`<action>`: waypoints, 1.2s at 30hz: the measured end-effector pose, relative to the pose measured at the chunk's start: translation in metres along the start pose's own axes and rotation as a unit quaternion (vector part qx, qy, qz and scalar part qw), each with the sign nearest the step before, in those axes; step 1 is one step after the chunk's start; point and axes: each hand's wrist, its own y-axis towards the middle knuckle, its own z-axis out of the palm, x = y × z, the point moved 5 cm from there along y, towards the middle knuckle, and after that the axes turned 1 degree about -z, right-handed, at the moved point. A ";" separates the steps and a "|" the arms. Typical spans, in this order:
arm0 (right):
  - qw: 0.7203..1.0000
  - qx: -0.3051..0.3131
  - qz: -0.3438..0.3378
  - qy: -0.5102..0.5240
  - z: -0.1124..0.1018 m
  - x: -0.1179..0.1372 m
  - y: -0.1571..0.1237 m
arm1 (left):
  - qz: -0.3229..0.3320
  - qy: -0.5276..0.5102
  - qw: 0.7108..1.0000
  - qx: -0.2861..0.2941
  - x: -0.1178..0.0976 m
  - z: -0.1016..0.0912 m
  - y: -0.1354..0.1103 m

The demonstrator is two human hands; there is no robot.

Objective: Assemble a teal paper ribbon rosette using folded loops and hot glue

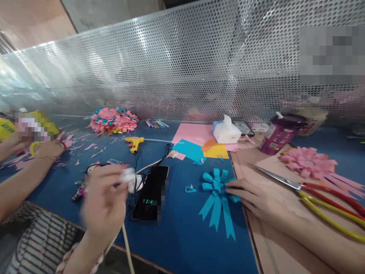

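My left hand [105, 198], blurred by motion, pinches a small white plug-like piece [128, 176] beside a black phone [152, 194]. Another white piece [138, 183], with black cord around it, sits just behind. My right hand [251, 196] lies with outstretched fingers on the right edge of a blue paper ribbon flower [218, 186]; my thumb is hidden. The flower has looped petals and notched tails spread toward me. A small blue paper loop [190, 189] lies left of it. Red-and-yellow-handled scissors [299, 186] rest open beyond my right forearm.
A yellow glue gun [135, 144], pink sheet [191, 132], tissue box [226, 131] and purple cup [281, 133] stand farther back. A pink paper flower [309, 161] lies right; a pink-and-blue bunch [114, 121] lies back left. A co-worker's hands [47, 150] hold scissors at left.
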 end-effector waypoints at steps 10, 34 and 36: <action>0.998 -0.052 -0.035 0.004 0.000 0.003 0.000 | 0.201 0.342 0.880 0.263 0.027 0.128 0.035; 0.993 -0.061 -0.042 -0.093 -0.001 -0.001 -0.006 | 0.324 0.414 0.830 0.187 0.029 0.137 0.000; 0.993 -0.061 -0.047 -0.090 -0.001 -0.001 -0.007 | 0.331 0.407 0.830 0.191 0.029 0.137 0.000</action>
